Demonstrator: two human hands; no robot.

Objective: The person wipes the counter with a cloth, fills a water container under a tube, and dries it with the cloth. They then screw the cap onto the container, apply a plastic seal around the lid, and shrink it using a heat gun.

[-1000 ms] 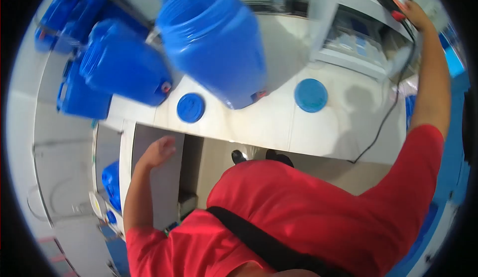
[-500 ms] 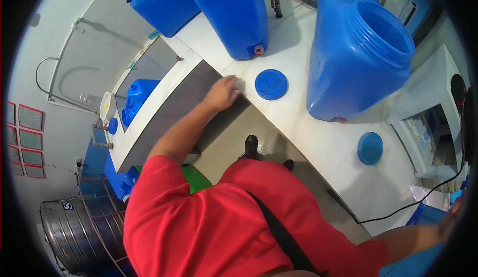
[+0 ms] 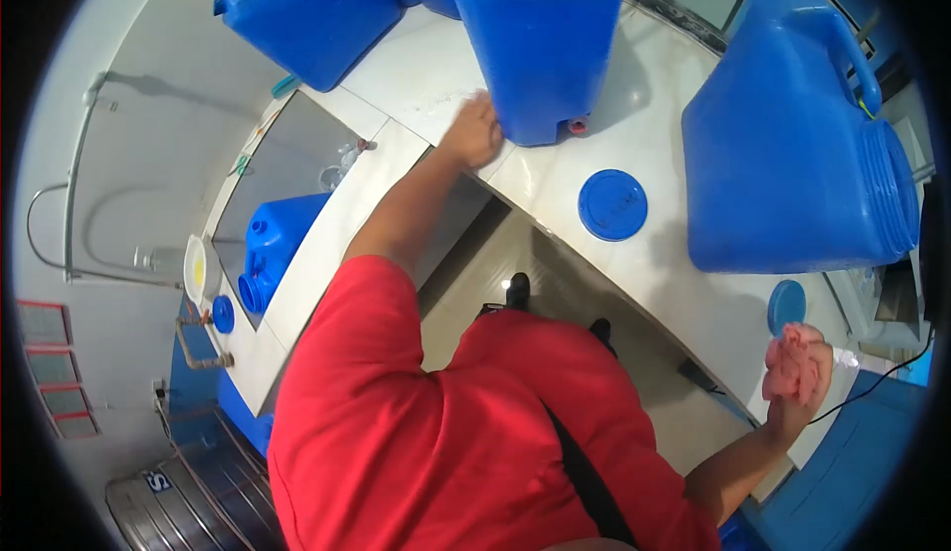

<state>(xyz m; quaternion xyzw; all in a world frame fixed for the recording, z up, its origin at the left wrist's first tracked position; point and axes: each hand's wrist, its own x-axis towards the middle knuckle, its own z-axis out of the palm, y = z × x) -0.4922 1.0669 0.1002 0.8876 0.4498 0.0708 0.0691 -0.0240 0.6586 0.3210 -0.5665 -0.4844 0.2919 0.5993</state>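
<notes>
My left hand (image 3: 474, 133) rests on the white counter, its fingers loosely apart and slightly blurred, beside the lower corner of a blue plastic water container (image 3: 540, 51). That container stands upright, with a small reddish outlet low on its side. In my right hand (image 3: 817, 378) is a crumpled pink cloth (image 3: 792, 363), raised near the counter's right end. A flat round blue lid (image 3: 612, 204) lies between the containers. A second blue water container (image 3: 783, 145), with a handle and an uncapped threaded neck, stands at the right. Another round blue lid (image 3: 788, 306) lies just beyond the cloth.
More blue containers, including a jug (image 3: 312, 16), stand at the back left. A lower basin on the left holds a blue container (image 3: 282, 244). Pipes with a tap (image 3: 203, 343) stick out at its end. A black cable (image 3: 867, 393) hangs at the right, and a metal tank (image 3: 188, 501) stands lower left.
The view has shifted, and the counter items appear elsewhere in it. My left hand has slid along the counter to the container's base. My right hand has come into fuller view with the pink cloth.
</notes>
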